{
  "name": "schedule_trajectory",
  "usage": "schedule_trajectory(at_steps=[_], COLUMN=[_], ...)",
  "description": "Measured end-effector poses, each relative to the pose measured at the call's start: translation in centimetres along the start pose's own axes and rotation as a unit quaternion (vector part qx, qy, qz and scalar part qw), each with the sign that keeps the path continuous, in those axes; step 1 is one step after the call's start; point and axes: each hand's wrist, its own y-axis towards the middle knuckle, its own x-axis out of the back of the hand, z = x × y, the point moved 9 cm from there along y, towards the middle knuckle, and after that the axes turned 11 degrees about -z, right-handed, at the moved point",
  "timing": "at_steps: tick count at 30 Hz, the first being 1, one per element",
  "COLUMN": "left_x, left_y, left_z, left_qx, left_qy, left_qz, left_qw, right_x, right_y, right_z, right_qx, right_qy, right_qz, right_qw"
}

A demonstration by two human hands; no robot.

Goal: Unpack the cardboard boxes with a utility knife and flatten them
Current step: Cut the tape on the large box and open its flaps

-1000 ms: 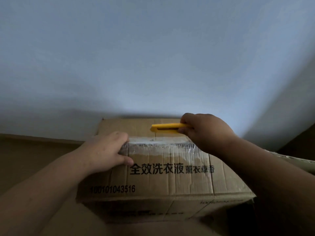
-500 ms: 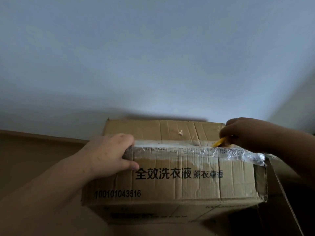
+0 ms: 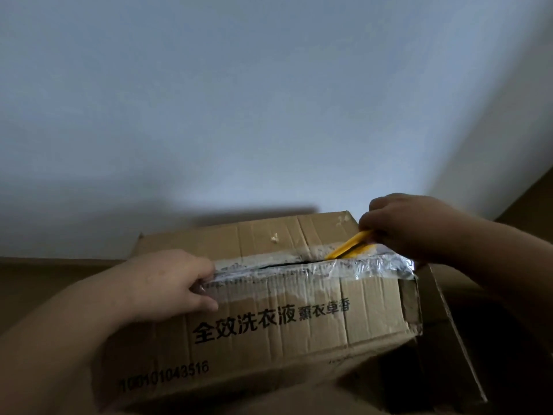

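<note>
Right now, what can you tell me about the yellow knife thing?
The yellow utility knife looks like plastic, long and slim. Only its front part shows; the rest is hidden inside the right hand, which grips it. It tilts down to the left, its tip in the taped seam on top of the cardboard box, near the right end. A dark slit runs along the seam left of the tip. The blade itself is too small to make out. The left hand holds the box, not the knife.

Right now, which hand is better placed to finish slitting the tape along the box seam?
Right. The right hand grips the yellow knife, its tip in the tape seam where a dark slit shows. The left hand steadies the box at its left edge.
</note>
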Motion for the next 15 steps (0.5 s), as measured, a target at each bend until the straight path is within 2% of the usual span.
schedule_trajectory(at_steps=[5,11,13,15], left_x=[-0.7,-1.3,-1.2,-1.5], left_y=[0.3,0.4,0.4,0.5], left_z=[0.2,0.3,0.8,0.9], left_qx=[-0.002,-0.016,-0.018,-0.027], left_qy=[-0.021,-0.03,-0.045,-0.064], left_qz=[-0.017,-0.019,-0.024,-0.032], left_qw=[1.0,0.999,0.999,0.997], right_x=[1.0,2.7,1.2,-2.0], right_y=[1.7,4.0,3.4,1.7], right_z=[1.9,5.7,6.0,4.4], right_qx=[0.021,0.07,0.105,0.129], right_qy=[0.019,0.03,-0.01,-0.109], right_qz=[-0.07,-0.109,-0.089,0.013], right_qw=[0.997,0.991,0.99,0.986])
